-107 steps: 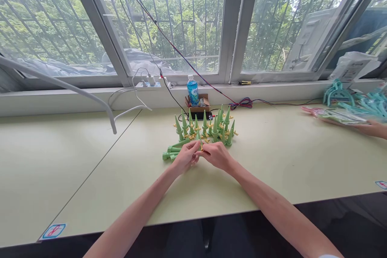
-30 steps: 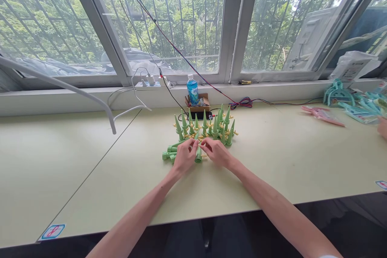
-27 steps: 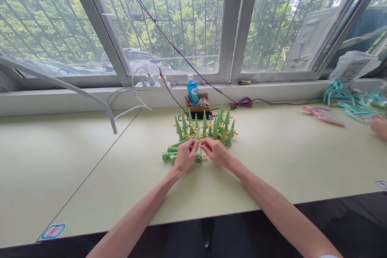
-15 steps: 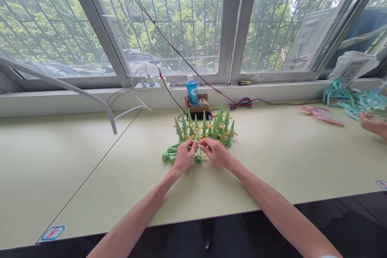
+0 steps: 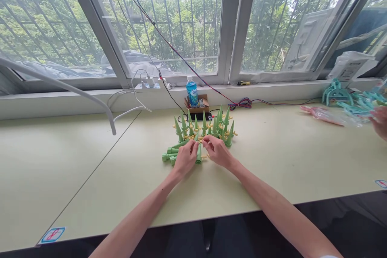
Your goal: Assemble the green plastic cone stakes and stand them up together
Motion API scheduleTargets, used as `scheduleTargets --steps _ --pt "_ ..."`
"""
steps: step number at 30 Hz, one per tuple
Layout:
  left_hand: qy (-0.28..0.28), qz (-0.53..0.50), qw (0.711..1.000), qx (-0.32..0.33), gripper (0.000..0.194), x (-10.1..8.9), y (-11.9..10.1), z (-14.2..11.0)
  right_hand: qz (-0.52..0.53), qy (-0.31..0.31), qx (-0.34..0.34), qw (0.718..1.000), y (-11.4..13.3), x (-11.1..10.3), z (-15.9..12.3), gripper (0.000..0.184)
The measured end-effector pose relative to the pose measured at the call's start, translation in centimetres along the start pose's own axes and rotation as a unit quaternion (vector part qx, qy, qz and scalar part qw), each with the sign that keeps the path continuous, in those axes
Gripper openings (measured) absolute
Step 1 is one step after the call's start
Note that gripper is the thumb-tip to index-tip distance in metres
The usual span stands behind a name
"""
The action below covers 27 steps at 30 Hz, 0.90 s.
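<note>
A green plastic plant watering spike (image 5: 198, 156) is between my hands, its wide threaded end toward me. The closed fingers of my left hand (image 5: 186, 155) grip it near the middle. My right hand (image 5: 217, 151) is closed in a pinch at a small yellow valve (image 5: 200, 141) by the spike; whether the valve is seated in it is hidden by my fingers. Several finished-looking green spikes (image 5: 214, 128) with yellow valves stand points-up just behind my hands. More loose spikes (image 5: 168, 156) lie beside my left hand. Another yellow valve (image 5: 204, 156) lies under my right hand.
Behind the spikes are a dark phone (image 5: 198, 117), a small cardboard box (image 5: 205, 102) and a blue-liquid bottle (image 5: 192, 92). Bundled cable (image 5: 242, 104) lies near the sill. At right, a co-worker's hand (image 5: 379, 121) is by teal plastic pieces (image 5: 337, 94) and a pink bagged item (image 5: 322, 115).
My right fingers have shifted slightly up and away from the spike, and the spike has turned a little in my left hand. The co-worker's hand has moved right.
</note>
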State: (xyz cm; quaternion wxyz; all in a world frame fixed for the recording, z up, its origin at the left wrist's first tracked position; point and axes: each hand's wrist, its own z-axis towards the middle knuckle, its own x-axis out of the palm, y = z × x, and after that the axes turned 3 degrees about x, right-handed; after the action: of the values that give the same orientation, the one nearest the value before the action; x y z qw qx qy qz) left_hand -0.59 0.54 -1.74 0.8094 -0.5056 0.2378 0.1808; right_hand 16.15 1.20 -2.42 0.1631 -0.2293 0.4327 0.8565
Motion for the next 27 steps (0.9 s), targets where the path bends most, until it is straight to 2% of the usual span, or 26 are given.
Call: scheduleTargets --steps 7,12,18,24,27 --pt "0.063 0.129 0.990 0.004 0.024 0.06 0.19 -0.27 0.006 -0.023 -0.019 1.000 -0.38 0.21 0.06 0.016" --pt "0.098 0.121 0.988 0.013 0.029 0.04 0.12 -0.31 0.008 -0.029 -0.019 0.999 -0.43 0.25 0.07 0.014" --pt "0.135 0.099 0.984 0.058 0.029 -0.03 0.04 -0.19 0.015 -0.029 -0.016 0.999 -0.49 0.26 0.12 0.016" --pt "0.148 0.142 0.973 0.101 0.040 0.04 0.16 -0.17 0.022 -0.030 -0.014 0.999 -0.50 0.20 0.11 0.016" --pt "0.149 0.150 0.972 0.104 0.039 0.12 0.16 -0.25 0.020 -0.031 -0.011 0.999 -0.47 0.15 0.10 0.016"
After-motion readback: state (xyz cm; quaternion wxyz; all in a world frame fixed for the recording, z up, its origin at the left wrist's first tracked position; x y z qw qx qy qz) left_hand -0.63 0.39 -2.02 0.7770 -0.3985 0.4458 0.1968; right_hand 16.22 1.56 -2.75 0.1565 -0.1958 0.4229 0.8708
